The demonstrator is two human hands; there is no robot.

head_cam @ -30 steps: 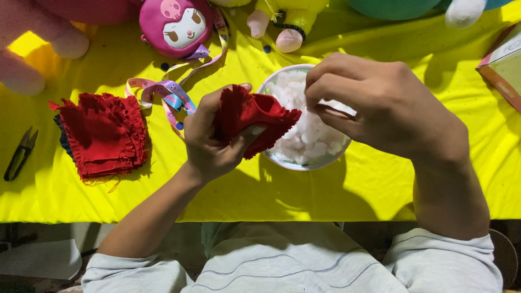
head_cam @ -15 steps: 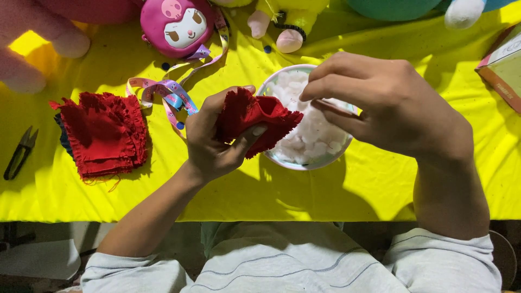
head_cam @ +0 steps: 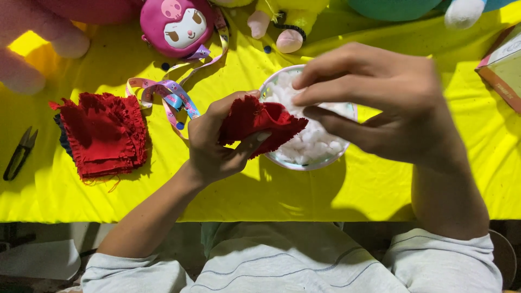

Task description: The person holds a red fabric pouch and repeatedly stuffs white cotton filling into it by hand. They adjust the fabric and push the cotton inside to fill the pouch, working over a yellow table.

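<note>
My left hand (head_cam: 214, 144) grips a small red fabric piece (head_cam: 255, 122), held open like a pouch above the yellow table. My right hand (head_cam: 380, 100) hovers over a white bowl (head_cam: 336, 157) filled with white stuffing (head_cam: 306, 144), its fingertips pinched together close to the fabric's opening. Whether a tuft of stuffing sits between those fingertips cannot be seen. The right hand hides much of the bowl.
A stack of red fabric pieces (head_cam: 103, 133) lies at the left, with black thread snips (head_cam: 19, 152) beyond it. A patterned ribbon (head_cam: 165, 92), a pink plush toy (head_cam: 176, 24) and other soft toys line the far edge. A cardboard box (head_cam: 502, 68) sits at the right.
My right hand has shifted slightly left, toward the red fabric piece. My left hand and the fabric have stayed nearly still.
</note>
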